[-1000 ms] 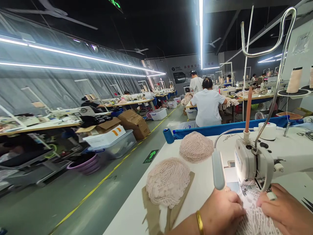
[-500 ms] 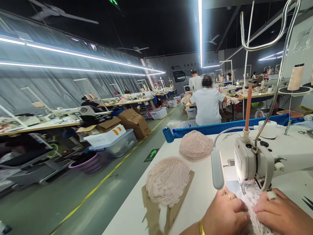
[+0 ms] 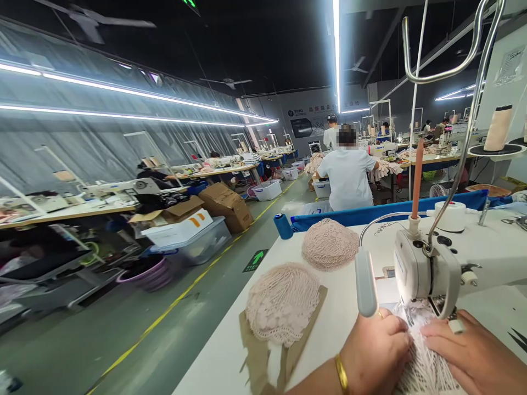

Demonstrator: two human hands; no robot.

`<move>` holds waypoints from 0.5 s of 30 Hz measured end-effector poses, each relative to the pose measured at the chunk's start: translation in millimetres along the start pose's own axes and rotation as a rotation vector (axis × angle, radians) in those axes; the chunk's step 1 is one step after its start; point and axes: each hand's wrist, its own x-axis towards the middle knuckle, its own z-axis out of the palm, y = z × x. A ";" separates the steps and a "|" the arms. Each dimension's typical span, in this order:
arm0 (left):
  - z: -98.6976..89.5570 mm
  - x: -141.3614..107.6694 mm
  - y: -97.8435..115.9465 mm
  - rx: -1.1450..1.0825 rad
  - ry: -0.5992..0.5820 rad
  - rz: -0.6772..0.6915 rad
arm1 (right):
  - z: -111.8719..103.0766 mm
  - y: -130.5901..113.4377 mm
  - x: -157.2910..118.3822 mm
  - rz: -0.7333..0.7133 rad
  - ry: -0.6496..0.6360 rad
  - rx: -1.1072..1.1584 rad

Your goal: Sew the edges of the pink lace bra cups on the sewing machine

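Pale lace fabric (image 3: 424, 362) lies under the needle area of a white sewing machine (image 3: 415, 269). My left hand (image 3: 376, 348), with a gold ring and bracelet, grips the lace's left side, its fingers curled at the edge. On the right side, my right hand (image 3: 469, 345) presses and holds the lace, thumb close to the presser foot. Two lace-covered cup shapes sit on the white table (image 3: 218, 359) to the left: a nearer one (image 3: 284, 304) on a brown cardboard piece (image 3: 302, 340), and a farther one (image 3: 329, 244).
A grey lamp (image 3: 366, 282) stands left of the machine head. Dark scissors (image 3: 517, 340) lie at the right edge. A blue thread cone (image 3: 282, 226) stands at the table's far left corner. Beyond the table sits a person in white (image 3: 347, 175).
Both hands have shifted slightly, my left hand to the left and up. More of the lace shows between them. The standing person in the background has moved a little.
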 end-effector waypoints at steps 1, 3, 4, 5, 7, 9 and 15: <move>-1.2 0.4 0.3 -0.001 0.007 -0.014 | -0.4 0.0 0.6 -0.001 0.019 -0.012; 0.9 -1.1 0.8 0.007 0.048 0.007 | 1.9 -0.5 -0.9 -0.027 0.044 -0.011; 4.0 -2.9 1.0 0.016 0.078 0.043 | 4.4 -1.2 -2.9 -0.041 0.047 0.005; 8.2 -5.3 1.3 0.027 0.105 0.090 | 7.4 -2.3 -5.5 -0.051 0.047 0.029; 17.7 -10.5 2.1 0.056 0.133 0.172 | 13.6 -5.7 -11.2 -0.042 0.038 0.084; 25.3 -14.6 2.8 0.082 0.123 0.195 | 17.8 -10.0 -15.4 -0.004 0.016 0.117; 24.6 -14.8 -0.7 0.077 0.131 0.167 | 15.9 -13.5 -12.0 0.029 -0.042 0.116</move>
